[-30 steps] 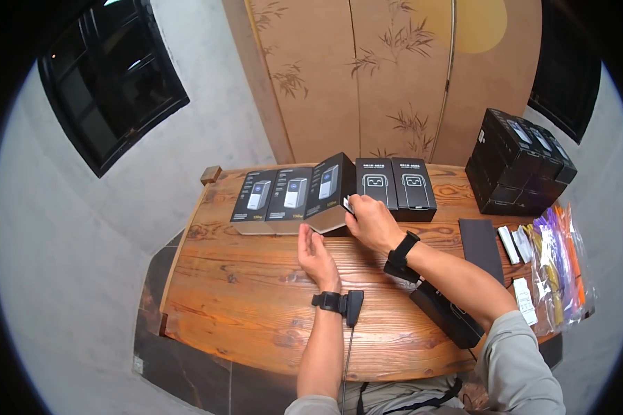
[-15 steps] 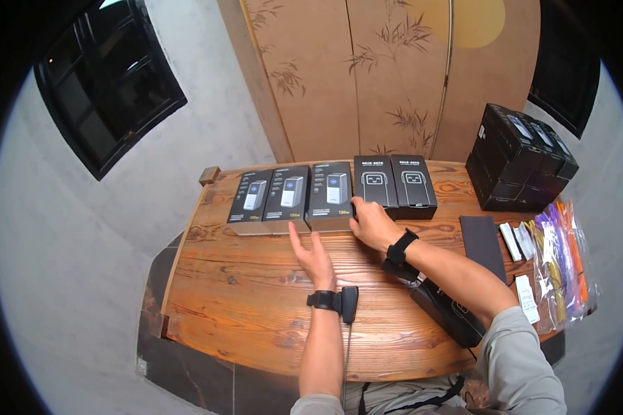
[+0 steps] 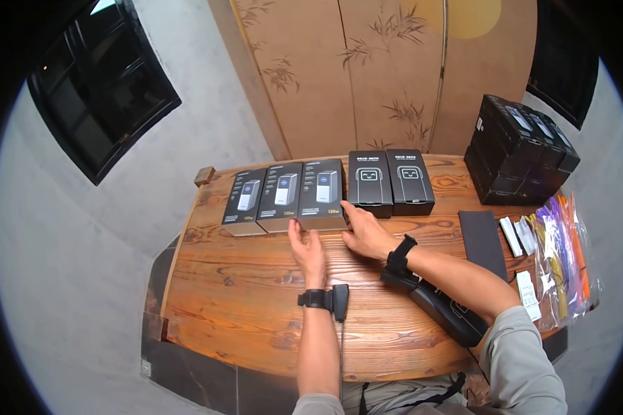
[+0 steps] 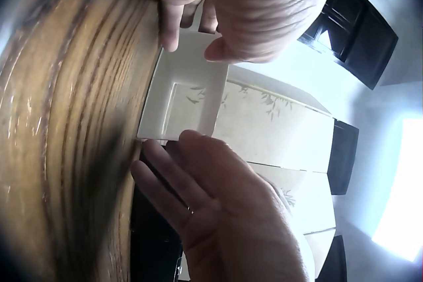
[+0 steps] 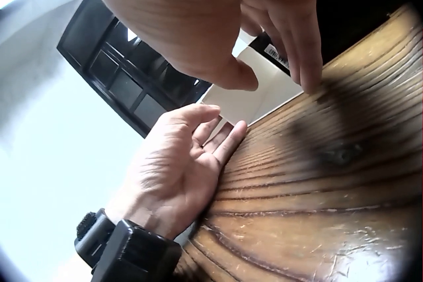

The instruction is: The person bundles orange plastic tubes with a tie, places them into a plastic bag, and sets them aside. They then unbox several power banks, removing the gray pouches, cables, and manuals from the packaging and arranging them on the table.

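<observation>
Three dark boxes printed with a white-and-grey device lie side by side at the table's back; the rightmost printed box [image 3: 321,185] has a hand at each side of its near end. My left hand [image 3: 309,257], with fingers extended, touches its lower left edge. Extended fingers of my right hand [image 3: 368,234] rest along its right side. In the left wrist view, the box's pale near end [image 4: 188,90] stands between my left hand [image 4: 244,11] and right hand [image 4: 228,202]. The right wrist view shows that pale end [image 5: 254,90] between both hands too.
Two black smiley-face boxes [image 3: 370,181] lie to the right. More black boxes [image 3: 519,152] are stacked at the back right. A dark flat sheet [image 3: 482,243], white packets [image 3: 518,236] and bagged colourful strips [image 3: 564,259] lie at right; another black box [image 3: 450,315] is under my right forearm.
The tilted third printed box has come down flat beside the other two. My left hand has shifted slightly left and up, and my right hand has moved down along the box's side.
</observation>
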`<state>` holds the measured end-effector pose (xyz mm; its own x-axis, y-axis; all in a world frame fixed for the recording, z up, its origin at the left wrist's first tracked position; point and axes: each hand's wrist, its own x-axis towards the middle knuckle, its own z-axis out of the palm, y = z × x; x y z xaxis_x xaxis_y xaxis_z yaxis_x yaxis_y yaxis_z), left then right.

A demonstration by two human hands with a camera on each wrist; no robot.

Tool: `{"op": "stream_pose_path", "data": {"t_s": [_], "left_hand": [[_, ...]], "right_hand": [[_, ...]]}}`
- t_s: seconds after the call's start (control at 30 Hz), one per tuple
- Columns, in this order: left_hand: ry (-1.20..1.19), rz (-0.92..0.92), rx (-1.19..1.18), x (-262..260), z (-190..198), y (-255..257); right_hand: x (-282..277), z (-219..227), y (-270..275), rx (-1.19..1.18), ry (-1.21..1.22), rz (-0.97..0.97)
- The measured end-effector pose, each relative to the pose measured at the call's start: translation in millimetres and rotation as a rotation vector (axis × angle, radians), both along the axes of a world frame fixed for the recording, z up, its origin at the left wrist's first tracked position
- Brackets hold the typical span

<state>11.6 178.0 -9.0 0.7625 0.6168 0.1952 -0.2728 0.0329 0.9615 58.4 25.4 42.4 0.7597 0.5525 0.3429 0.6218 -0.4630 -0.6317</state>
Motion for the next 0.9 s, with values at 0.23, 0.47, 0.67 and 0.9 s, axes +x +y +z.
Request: {"op": "stream_pose_path", "data": {"t_s": [0.23, 0.47, 0.67, 0.9], "left_hand": [[0.000, 0.023, 0.050, 3.1, -8.2, 4.8], [-0.076, 0.052, -0.307, -1.8, 4.3, 5.1], [-0.048, 0.088, -0.262, -4.6, 5.0, 3.8], [-0.109, 0.100, -0.199, -4.8, -4.6, 4.7]], "right_hand": [[-2.2, 14.5, -13.3, -0.035, 0.025, 0.071], [-26.0, 93.3, -80.4, -0.109, 0.131, 0.246], [-73.6, 115.0, -196.7, -0.192, 0.326, 0.129], [-152.9, 89.1, -291.7, -0.144, 0.321, 0.291]]}}
